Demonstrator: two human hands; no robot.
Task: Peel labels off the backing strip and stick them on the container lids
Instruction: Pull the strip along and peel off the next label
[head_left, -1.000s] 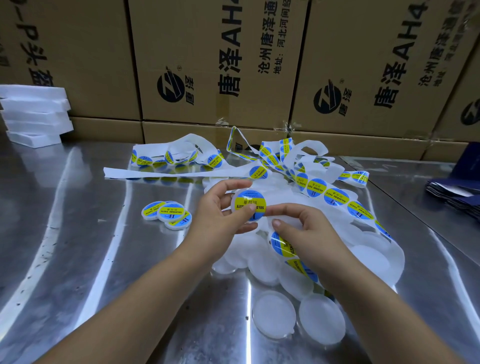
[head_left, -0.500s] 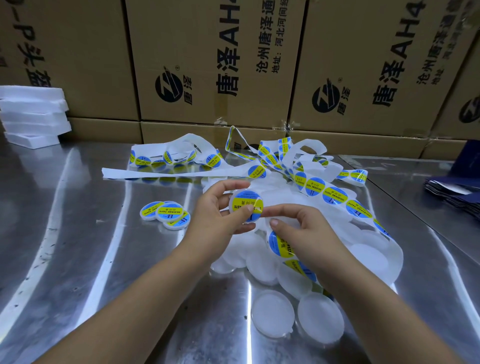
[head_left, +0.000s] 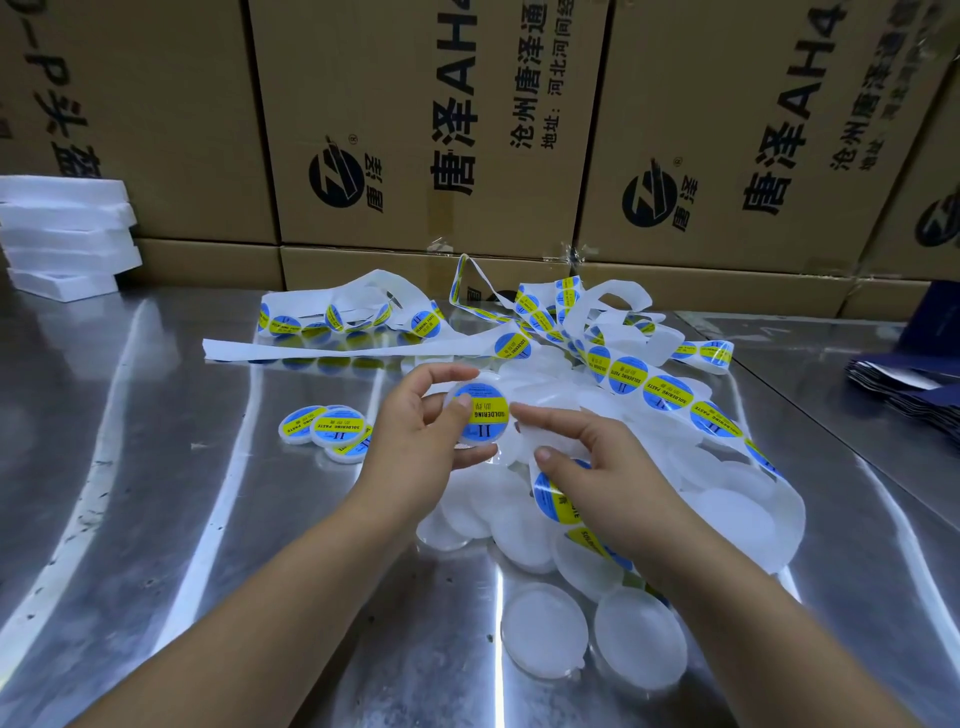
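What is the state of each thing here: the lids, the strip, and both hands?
Left hand, grips the held lid.
Held lid, labelled, tilted toward the camera.
Right hand, index fingertip at that lid's edge; its grip unclear.
Three lids at left, labelled, overlapping on the table.
Lid pile, unlabelled.
Backing strip, tangled, many labels still on it.

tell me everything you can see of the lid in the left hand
The lid is a round disc of translucent white plastic, its face covered by a blue label with a yellow band reading SOLDERING PASTE. The left hand grips its rim, thumb on the label, holding it tilted toward the camera above the bare lids. The forefinger of the right hand reaches its right edge.
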